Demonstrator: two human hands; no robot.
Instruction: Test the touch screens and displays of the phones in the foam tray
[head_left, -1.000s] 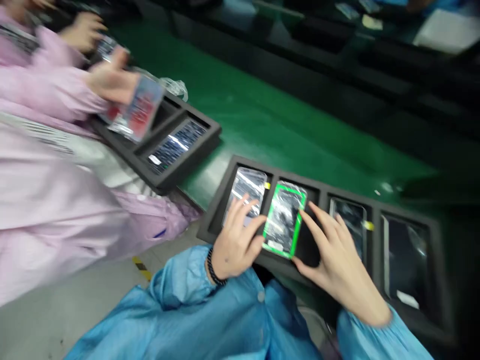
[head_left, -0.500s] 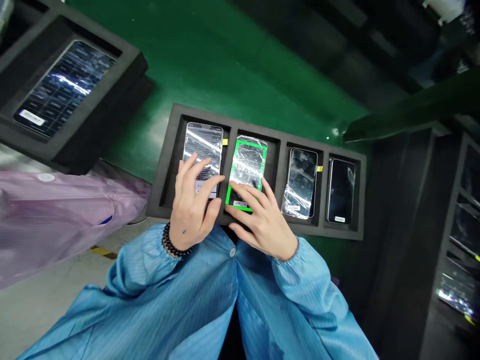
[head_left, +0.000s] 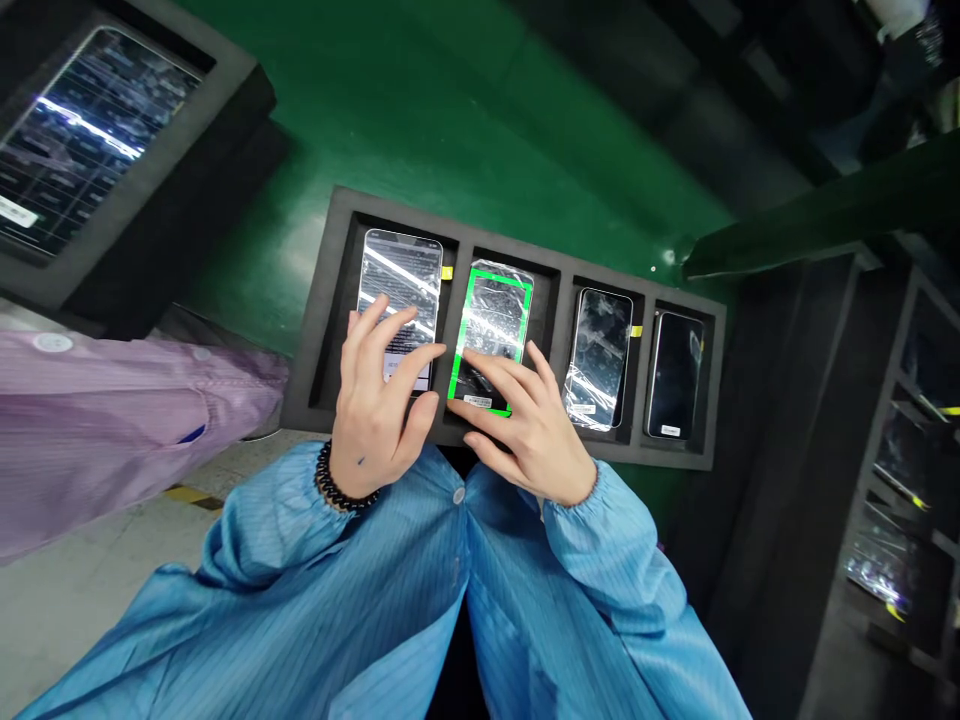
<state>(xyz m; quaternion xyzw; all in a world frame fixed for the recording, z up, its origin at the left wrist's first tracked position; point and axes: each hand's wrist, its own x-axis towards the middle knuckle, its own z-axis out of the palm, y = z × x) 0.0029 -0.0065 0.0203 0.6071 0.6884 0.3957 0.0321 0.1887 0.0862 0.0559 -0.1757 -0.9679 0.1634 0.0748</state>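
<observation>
A black foam tray (head_left: pixel 330 290) lies on the green belt with several wrapped phones in its slots. My left hand (head_left: pixel 379 400) rests with spread fingers on the leftmost phone (head_left: pixel 401 275). My right hand (head_left: pixel 529 425) lies with its fingers stretched over the lower part of the second phone (head_left: pixel 495 310), which has a bright green border. Both hands lie flat on the phones and grip nothing. Two more phones (head_left: pixel 600 350) (head_left: pixel 675 370) sit in the slots to the right, untouched.
A second black foam tray (head_left: pixel 142 190) with a wrapped phone lies at the upper left. A co-worker's pink sleeve (head_left: pixel 112 420) reaches in from the left. Dark shelving (head_left: pixel 885 430) stands at the right. The green belt (head_left: pixel 465 120) runs beyond the tray.
The view has swung from the co-worker's side to straight above my tray. My right hand moved from the tray's edge beside the green-bordered phone onto its lower part; my left hand stays on the leftmost phone.
</observation>
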